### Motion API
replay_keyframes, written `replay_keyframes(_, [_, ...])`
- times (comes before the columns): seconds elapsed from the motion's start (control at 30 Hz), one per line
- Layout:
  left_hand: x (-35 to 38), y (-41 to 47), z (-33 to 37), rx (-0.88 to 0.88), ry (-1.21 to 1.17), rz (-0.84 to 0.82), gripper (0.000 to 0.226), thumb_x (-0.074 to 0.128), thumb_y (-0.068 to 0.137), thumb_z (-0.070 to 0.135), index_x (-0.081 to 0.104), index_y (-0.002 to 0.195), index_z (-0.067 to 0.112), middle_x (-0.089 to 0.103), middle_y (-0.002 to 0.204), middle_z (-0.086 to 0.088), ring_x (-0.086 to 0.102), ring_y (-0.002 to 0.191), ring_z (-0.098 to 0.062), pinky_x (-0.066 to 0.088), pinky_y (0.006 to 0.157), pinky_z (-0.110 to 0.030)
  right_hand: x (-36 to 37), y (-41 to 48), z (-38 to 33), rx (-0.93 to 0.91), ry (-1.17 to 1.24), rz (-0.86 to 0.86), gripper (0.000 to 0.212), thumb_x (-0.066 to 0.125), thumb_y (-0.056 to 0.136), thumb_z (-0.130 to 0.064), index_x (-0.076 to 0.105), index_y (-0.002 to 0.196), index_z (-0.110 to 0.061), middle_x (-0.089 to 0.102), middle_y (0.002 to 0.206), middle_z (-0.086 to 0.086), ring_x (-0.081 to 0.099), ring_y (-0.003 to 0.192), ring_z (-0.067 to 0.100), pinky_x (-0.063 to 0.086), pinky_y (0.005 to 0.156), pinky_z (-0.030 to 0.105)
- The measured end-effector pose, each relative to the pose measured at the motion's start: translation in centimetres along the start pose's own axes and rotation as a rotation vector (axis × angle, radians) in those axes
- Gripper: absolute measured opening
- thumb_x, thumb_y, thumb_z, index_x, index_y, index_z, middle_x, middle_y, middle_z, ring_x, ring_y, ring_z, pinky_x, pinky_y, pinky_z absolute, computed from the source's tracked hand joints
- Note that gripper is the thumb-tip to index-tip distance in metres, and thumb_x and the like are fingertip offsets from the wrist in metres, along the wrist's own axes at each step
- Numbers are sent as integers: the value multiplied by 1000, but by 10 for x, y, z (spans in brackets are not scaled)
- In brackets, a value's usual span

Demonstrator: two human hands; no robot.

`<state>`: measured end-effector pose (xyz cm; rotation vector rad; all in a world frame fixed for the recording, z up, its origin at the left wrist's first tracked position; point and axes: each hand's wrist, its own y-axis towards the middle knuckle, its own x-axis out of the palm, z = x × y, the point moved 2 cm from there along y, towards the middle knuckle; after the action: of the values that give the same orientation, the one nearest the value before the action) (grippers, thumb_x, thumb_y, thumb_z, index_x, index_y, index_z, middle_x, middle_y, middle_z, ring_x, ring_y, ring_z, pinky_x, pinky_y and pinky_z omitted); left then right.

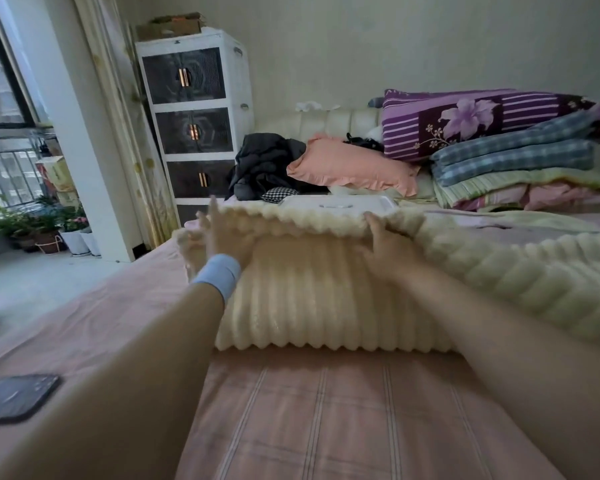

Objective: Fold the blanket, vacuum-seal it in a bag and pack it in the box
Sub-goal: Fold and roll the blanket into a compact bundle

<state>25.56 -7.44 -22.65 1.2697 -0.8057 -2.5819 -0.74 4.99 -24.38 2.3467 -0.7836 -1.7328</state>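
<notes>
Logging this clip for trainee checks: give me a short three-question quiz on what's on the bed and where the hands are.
1. True or false: the left hand and the right hand both touch the cream blanket.
2. Which wrist wears the blue wristband? A) left B) right C) neither
3. Fill in: the dark flat device lies on the bed, on the person's ____ side.
Key: 1 true; 2 A; 3 left.
</notes>
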Motion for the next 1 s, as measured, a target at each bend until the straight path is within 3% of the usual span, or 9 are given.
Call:
replay_keyframes(0.1, [66, -6, -14, 202, 220, -309, 64, 38, 87, 59, 34, 146, 34, 4, 162, 0, 9, 147, -30, 9, 119, -41, 54, 21, 15, -29, 25, -419, 124, 70, 85, -50, -33, 151, -31, 31, 161, 15, 37, 145, 31, 31, 118, 39])
replay_keyframes(0.2, [106, -41, -39, 253, 328, -660, 62, 49, 84, 66, 42, 138, 36, 22, 154, 8, 23, 143, -20, 11, 119, -44, 107, 12, 41, 55, -44, -582, 121, 63, 88, -59, -43, 142, -38, 10, 168, 10, 24, 151, 29, 25, 121, 40])
replay_keyframes(0.37, [94, -62, -63, 509, 320, -453, 89, 47, 54, 89, 50, 120, 30, 45, 120, 7, 48, 110, -22, 35, 103, -42, 141, -11, 46, -23, -323, -308, 83, 43, 100, -51, -9, 160, -25, 37, 157, 14, 50, 133, 33, 45, 101, 45])
replay_keyframes(0.43, [90, -69, -66, 602, 502, -589, 90, 59, 56, 81, 42, 130, 31, 45, 123, 6, 50, 111, -22, 41, 97, -40, 136, -25, 34, -312, -279, -22, 55, 38, 100, -42, 38, 150, -19, 60, 136, 10, 62, 117, 33, 50, 89, 44])
replay_keyframes(0.5, [91, -73, -67, 551, 622, -741, 88, 68, 65, 64, 30, 140, 36, 40, 132, 4, 48, 118, -24, 43, 99, -42, 127, -46, 26, -513, -168, 0, 56, 35, 94, -55, 62, 126, -19, 69, 117, 5, 66, 107, 30, 52, 85, 43])
replay_keyframes(0.6, [78, -75, -55, 478, 583, -878, 80, 72, 80, 20, 28, 146, 34, 41, 135, -2, 53, 119, -29, 44, 98, -40, 120, -76, 26, -456, -342, -319, 84, 43, 84, -68, 35, 154, -23, 45, 153, 2, 46, 137, 26, 40, 109, 46])
replay_keyframes(0.67, [69, -74, -43, 457, 589, -940, 79, 69, 81, 8, 31, 147, 29, 45, 135, -5, 52, 122, -30, 42, 100, -39, 111, -83, 23, -318, -375, -457, 69, 60, 88, -38, 33, 150, -24, 49, 147, 0, 52, 129, 24, 45, 103, 41])
replay_keyframes(0.83, [5, -86, -25, 295, 675, -905, 43, 54, 96, 29, 51, 139, 24, 52, 141, -4, 49, 128, -23, 36, 102, -28, 61, -105, -27, -347, -257, -367, 28, 59, 87, -13, 56, 114, -18, 66, 111, 10, 63, 103, 32, 50, 78, 37])
replay_keyframes(1.0, [-51, -114, -49, 161, 880, -887, 36, 51, 98, 30, 57, 133, 25, 56, 137, 0, 55, 123, -17, 41, 98, -26, 54, -155, -80, -423, -124, -437, 48, 58, 89, -15, 55, 135, -26, 64, 127, 12, 59, 116, 34, 50, 93, 43])
